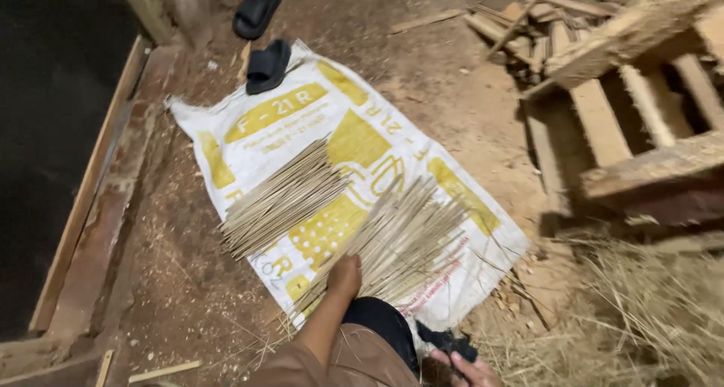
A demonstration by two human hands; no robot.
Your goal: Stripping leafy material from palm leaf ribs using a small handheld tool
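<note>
Pale, straw-coloured thin sticks (400, 236) lie fanned out on the white and yellow sack (249, 142), and your left hand (345, 275) rests on their near ends, its fingers curled down onto them; how tightly they grip you cannot tell. Nearer you than the sack, your right hand (471, 370) pinches a dark cloth (446, 340) at the sack's near edge. A second, neater bundle (283, 198) lies on the sack beyond. Two black sandals (260, 36) sit at its far end.
</note>
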